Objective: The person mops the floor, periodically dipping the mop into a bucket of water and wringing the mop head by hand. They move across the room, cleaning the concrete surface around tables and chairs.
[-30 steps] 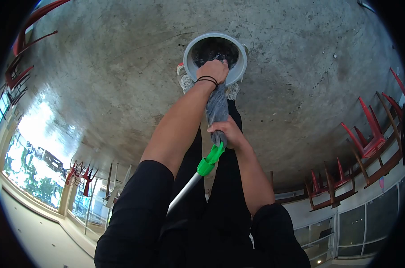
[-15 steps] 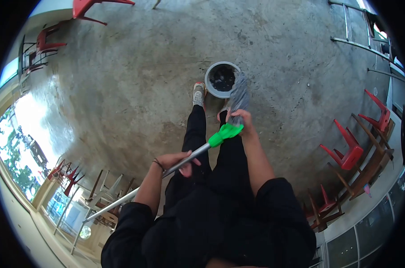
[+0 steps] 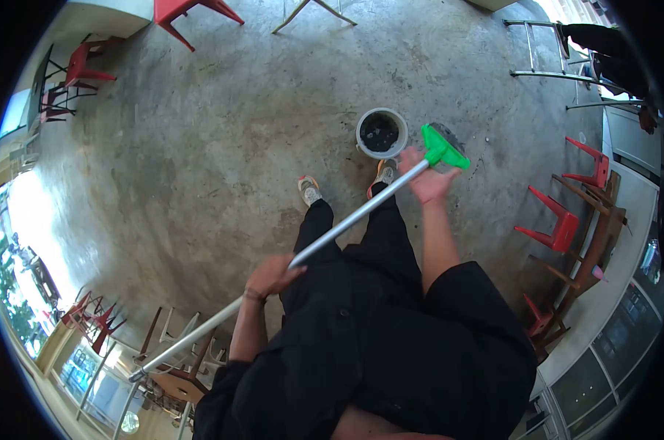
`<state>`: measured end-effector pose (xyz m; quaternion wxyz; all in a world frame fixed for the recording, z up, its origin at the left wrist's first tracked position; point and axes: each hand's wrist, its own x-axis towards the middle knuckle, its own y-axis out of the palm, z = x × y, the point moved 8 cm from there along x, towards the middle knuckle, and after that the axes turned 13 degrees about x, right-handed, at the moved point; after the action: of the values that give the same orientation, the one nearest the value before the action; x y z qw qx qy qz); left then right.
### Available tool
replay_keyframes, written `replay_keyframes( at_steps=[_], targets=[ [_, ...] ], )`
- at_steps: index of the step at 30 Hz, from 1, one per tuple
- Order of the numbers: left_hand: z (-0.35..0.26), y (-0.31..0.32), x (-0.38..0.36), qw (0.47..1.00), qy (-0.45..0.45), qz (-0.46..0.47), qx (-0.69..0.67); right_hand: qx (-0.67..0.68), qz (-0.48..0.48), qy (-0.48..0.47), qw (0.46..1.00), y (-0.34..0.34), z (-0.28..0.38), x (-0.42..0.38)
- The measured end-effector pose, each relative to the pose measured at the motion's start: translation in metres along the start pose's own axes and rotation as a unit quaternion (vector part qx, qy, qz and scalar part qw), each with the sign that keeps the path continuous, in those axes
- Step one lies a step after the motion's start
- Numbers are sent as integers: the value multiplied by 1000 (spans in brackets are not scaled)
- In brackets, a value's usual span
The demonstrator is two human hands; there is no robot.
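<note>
A mop (image 3: 358, 213) slants across my body, its silver pole running from lower left to upper right. My left hand (image 3: 273, 276) is closed around the pole near my waist. At the upper end sits the green mop clamp (image 3: 443, 150), with dark grey strands (image 3: 445, 133) partly showing beyond it. My right hand (image 3: 427, 180) lies just below the clamp, behind the pole, with fingers spread and not wrapped around it. A grey-rimmed bucket (image 3: 361, 139) holding dark water stands on the floor to the left of the clamp.
My shoes (image 3: 309, 191) are on the concrete floor (image 3: 222, 147) close to the bucket. Red stools (image 3: 563, 227) and a wooden bench (image 3: 594, 257) line the right wall. Another red stool (image 3: 178, 11) is at the top left. A metal ladder-like frame (image 3: 541, 73) lies upper right.
The mop head has moved right and away from my body. My right hand has let go of the grey strands and opened. My left hand now wraps the pole.
</note>
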<state>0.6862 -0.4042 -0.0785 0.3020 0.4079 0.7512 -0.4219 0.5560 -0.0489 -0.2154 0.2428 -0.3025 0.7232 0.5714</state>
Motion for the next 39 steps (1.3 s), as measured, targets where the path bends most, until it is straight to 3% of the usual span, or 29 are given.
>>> replay_keyframes(
  at_steps=[1,3,5,6,10,13,14,17,18,20,25,28,31,32,35,39],
  targets=[
    [4,-5,4,999,23,-45,18,-99,-67,-21,993,-7,-43,-14],
    [10,-20,11,997,9,-43,62,-132,16,-37,990,-55,-72,10],
    [18,-27,-6,994,-13,-53,96,-79,-162,-89,980,-67,-92,11],
    [20,-36,-17,991,-25,-69,111,-88,-184,-91,975,-68,-97,15],
    [64,-74,-83,980,-108,-54,159,-100,-96,-125,982,-30,-92,31],
    [147,-86,-150,948,-220,-6,231,-78,-117,-149,979,-21,-58,51],
    [169,-95,-174,942,-242,-18,233,-63,-73,-158,983,-7,-47,54],
    [172,-143,-209,914,-344,-23,215,-47,-1,-192,980,20,-8,66],
    [171,-157,-214,901,-382,-17,208,-40,-24,-228,973,31,-6,63],
    [150,-185,-180,898,-327,-78,282,-19,-72,-300,951,67,-8,48],
    [27,-242,-58,898,-169,-195,356,-28,4,-202,979,54,8,108],
    [-37,-260,-2,906,50,-306,290,14,-51,-225,973,45,17,137],
    [-62,-285,13,910,76,-242,327,12,-95,-230,968,38,24,164],
    [-52,-296,10,905,-6,-181,385,24,-88,-204,975,36,20,178],
    [-31,-338,-9,877,-157,-123,437,34,-98,-155,983,31,-15,208],
    [-63,-367,13,861,-126,-173,462,57,-160,-88,982,10,-92,255]
  ],
)
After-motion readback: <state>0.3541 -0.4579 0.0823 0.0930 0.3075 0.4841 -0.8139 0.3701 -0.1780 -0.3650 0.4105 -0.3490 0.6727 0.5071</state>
